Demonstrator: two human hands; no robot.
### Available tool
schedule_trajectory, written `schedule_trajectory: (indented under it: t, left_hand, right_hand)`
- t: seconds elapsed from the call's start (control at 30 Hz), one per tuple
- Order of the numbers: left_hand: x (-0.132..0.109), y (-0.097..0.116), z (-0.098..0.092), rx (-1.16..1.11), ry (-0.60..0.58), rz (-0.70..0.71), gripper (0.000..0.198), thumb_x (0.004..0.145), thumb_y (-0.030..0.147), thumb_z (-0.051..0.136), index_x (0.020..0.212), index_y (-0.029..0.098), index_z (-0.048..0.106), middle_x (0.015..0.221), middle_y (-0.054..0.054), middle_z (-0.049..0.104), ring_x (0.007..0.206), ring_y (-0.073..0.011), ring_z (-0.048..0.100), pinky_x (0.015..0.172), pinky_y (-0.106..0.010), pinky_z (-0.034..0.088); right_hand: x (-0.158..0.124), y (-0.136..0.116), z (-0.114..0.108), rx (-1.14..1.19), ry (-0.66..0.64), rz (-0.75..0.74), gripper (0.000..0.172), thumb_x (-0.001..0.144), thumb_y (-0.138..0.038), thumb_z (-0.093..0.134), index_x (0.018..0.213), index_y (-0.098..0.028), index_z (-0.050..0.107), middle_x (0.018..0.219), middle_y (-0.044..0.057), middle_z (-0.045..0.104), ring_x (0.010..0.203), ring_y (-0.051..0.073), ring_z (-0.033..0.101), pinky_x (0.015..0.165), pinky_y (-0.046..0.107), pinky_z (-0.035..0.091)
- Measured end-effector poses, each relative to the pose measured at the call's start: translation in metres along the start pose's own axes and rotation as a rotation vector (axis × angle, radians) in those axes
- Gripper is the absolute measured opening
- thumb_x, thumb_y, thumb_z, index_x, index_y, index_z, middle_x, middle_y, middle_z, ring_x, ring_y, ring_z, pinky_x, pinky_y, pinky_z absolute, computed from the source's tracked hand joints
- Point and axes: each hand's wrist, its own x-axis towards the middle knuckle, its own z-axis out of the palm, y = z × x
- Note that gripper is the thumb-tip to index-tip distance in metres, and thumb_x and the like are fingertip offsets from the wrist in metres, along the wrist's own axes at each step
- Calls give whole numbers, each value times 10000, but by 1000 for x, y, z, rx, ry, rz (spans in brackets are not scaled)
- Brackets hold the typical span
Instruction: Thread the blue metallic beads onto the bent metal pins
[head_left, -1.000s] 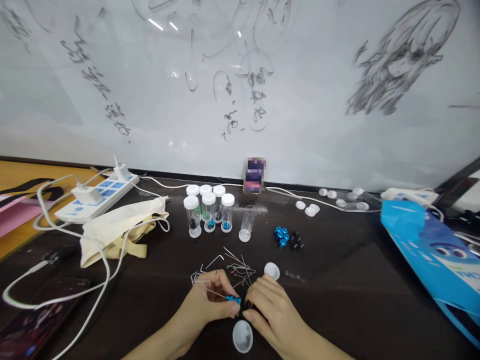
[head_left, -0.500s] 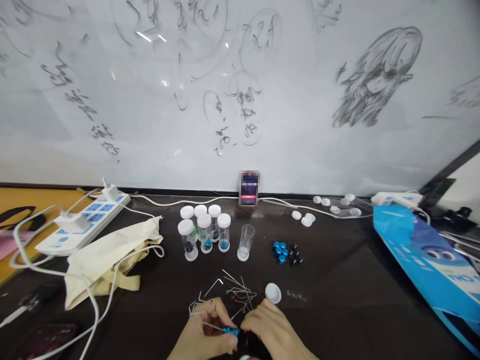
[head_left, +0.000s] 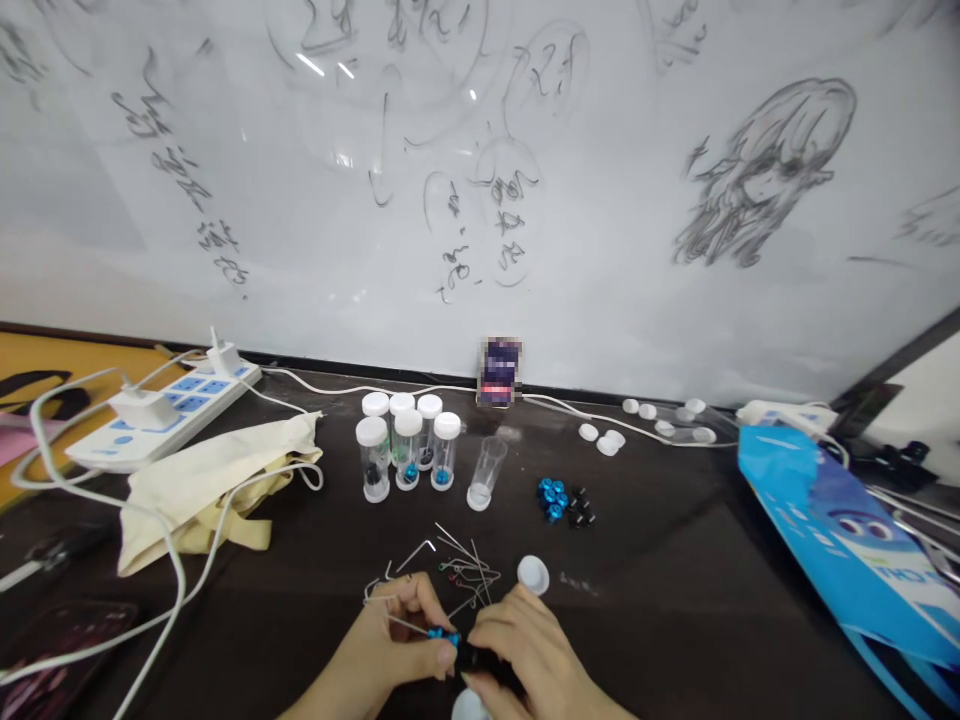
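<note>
Dark bench spreads beneath both hands. Nearest is a white cap, partly out of view; just past it the left hand pinches blue parts, a thin rod running to them. I cannot tell what the right hand, curled beside it, holds. Probably small parts are being fitted; the next move seems to need steady alignment. Beyond lie wires, then an uncapped tube.
</note>
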Motion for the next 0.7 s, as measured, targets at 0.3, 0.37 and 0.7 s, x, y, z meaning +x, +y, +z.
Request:
schedule_trajectory:
  t: [0.3, 0.37, 0.7]
  left_hand:
    - [-5, 11, 7, 47, 10, -7, 273, 572, 208, 865, 661, 132, 618, 615, 16, 630, 538, -78, 528, 553, -195, 395]
    - [-7, 12, 9, 60, 9, -9, 278, 569, 211, 866, 655, 132, 614, 613, 11, 636, 534, -82, 532, 556, -203, 397]
    - [-3, 9, 7, 24, -3, 5, 299, 580, 252, 865, 641, 138, 596, 597, 11, 642, 518, -87, 551, 529, -197, 395]
  right_hand:
    - [-7, -7, -1, -6, -94, 63, 78, 953, -223, 477, 979, -177, 534, 808, 42, 635, 703, 162, 550, 711, 307, 445]
    - [-8, -7, 1, -12, -124, 99, 114, 953, -262, 448, 925, -185, 528, 766, 33, 612, 680, 166, 527, 701, 315, 436]
    - [-8, -3, 2, -10, -130, 126, 347, 981, -490, 353, 988, -191, 529, 794, 37, 648, 667, 175, 569, 674, 306, 441]
